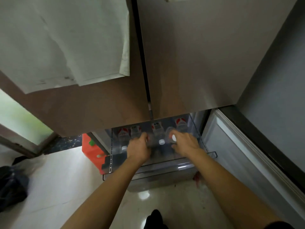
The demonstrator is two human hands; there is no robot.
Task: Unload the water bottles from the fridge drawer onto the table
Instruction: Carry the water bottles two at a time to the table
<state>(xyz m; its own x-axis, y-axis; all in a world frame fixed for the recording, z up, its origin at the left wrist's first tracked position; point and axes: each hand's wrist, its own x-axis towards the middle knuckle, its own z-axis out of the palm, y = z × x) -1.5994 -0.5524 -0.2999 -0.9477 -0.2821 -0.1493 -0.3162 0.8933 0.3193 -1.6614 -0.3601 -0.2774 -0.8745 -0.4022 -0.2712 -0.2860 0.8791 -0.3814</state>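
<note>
Water bottles (156, 128) lay in the open fridge drawer (165, 161). The right hand (186, 143) was curled round a white-capped bottle (170, 132); the left hand's (139, 147) hold (blurred) I couldn't tell.

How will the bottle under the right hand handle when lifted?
Capped, the bottle is likely full and heavy for its size. Smooth fridge-cold plastic may slip. Round and seemingly on its side in the drawer, it could roll.

no legible text anywhere. water bottles (156, 129) in the fridge drawer (110, 162) carry red-and-white labels, print too blurred to read. paper sheets (66, 43) on the fridge door (198, 55): no readable print either
</note>
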